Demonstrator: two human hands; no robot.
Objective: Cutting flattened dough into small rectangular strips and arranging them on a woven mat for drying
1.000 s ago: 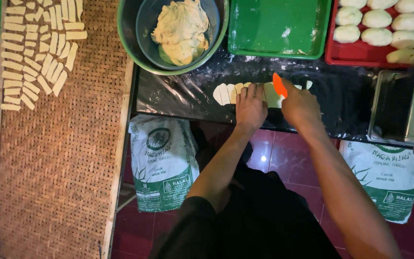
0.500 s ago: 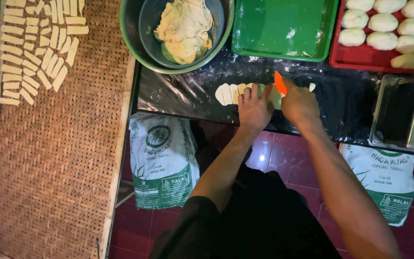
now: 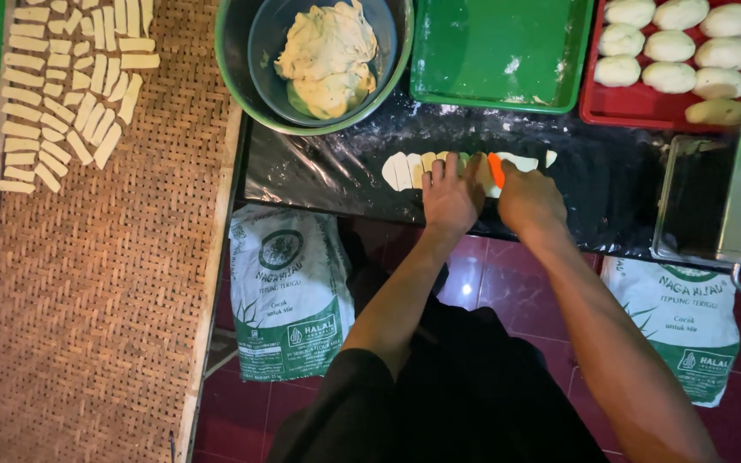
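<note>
Left edge: woven mat (image 3: 105,283), cut dough pieces (image 3: 70,94) upper left. Upper centre: green bowl (image 3: 235,60) with dough mass. Dough strip (image 3: 439,167) flat on black work surface (image 3: 319,171), centre frame. Left hand (image 3: 449,195) presses strip, fingers spread flat. Right hand (image 3: 529,199) fingers curled round orange-handled cutter (image 3: 496,169), blade down in strip. Best: hold strip still, cut straight, even widths. Below: white-green flour sack (image 3: 289,291) lower centre-left; second sack (image 3: 688,330) lower right.

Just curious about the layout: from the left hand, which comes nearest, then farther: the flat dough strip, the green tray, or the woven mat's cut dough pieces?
1. Flat dough strip: under the left hand.
2. Green tray: beyond, slightly right.
3. Cut dough pieces: far left, on the mat.
</note>
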